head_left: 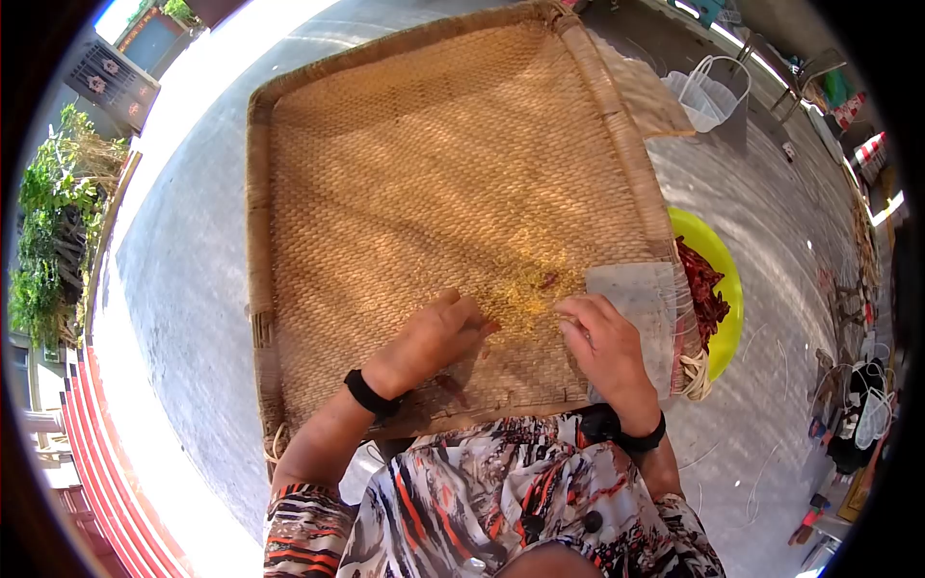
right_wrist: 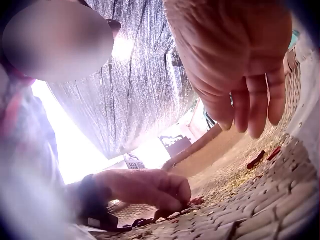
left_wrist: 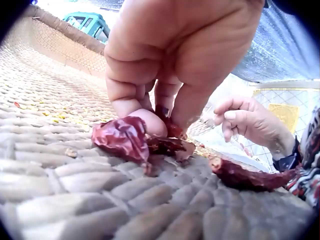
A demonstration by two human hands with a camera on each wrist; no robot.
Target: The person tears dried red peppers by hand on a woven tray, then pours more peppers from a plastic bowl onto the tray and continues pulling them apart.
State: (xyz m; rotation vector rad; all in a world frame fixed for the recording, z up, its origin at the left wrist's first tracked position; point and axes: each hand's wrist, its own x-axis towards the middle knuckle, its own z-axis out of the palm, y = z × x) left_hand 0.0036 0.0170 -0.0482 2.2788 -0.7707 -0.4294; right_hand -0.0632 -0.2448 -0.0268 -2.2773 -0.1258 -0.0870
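Note:
A wide woven tray (head_left: 414,164) lies before the person, with yellow seeds (head_left: 525,281) scattered over its near middle. The left hand (head_left: 438,335) reaches down to the weave, its thumb and fingers pinching a piece of dried red chili (left_wrist: 173,131). Right beside those fingertips rests a wrinkled chili piece (left_wrist: 120,137), and a longer dried chili (left_wrist: 250,175) lies nearer the body. Above the tray's right part hovers the right hand (head_left: 612,349), fingers loosely extended with nothing between them. Small red chili scraps (right_wrist: 256,160) lie among the seeds beneath it.
At the tray's right edge a pale cloth (head_left: 626,289) is spread over the weave. Just beyond it stands a yellow-green basin (head_left: 729,318) of dried red chilies (head_left: 703,294). A white plastic basket (head_left: 706,101) sits farther off on the concrete floor (head_left: 771,212).

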